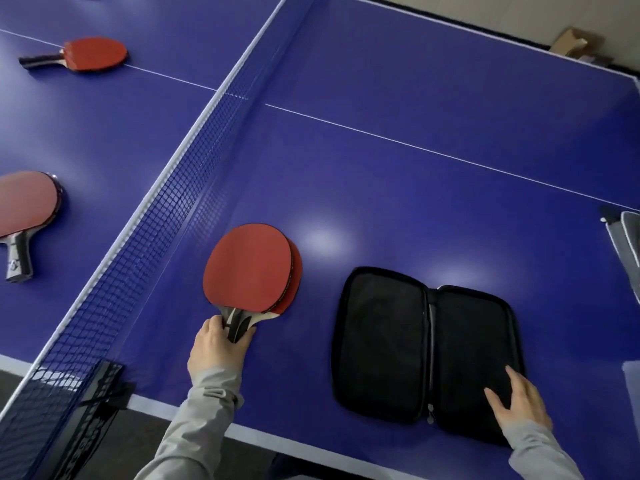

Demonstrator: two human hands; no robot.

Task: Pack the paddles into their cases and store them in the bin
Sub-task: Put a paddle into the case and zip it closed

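Left hand (216, 344) grips handles of two stacked paddles (251, 268) on table (398, 188), right hand (519, 398) flat, fingers straight, on open case (394, 341) (black, unzipped)

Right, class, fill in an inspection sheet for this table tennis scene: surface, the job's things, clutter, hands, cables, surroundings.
Surface: blue table tennis table with white lines, black net across.
Job's things: two stacked red-rubber paddles; black zip case lying open and flat; two more red paddles beyond the net.
Clutter: grey fabric item at the right edge, partly out of view.
Hands: left hand grips the stacked paddles' handles; right hand rests flat on the case.
Cables: nothing seen.
Surroundings: cardboard by the far wall; no bin seen.
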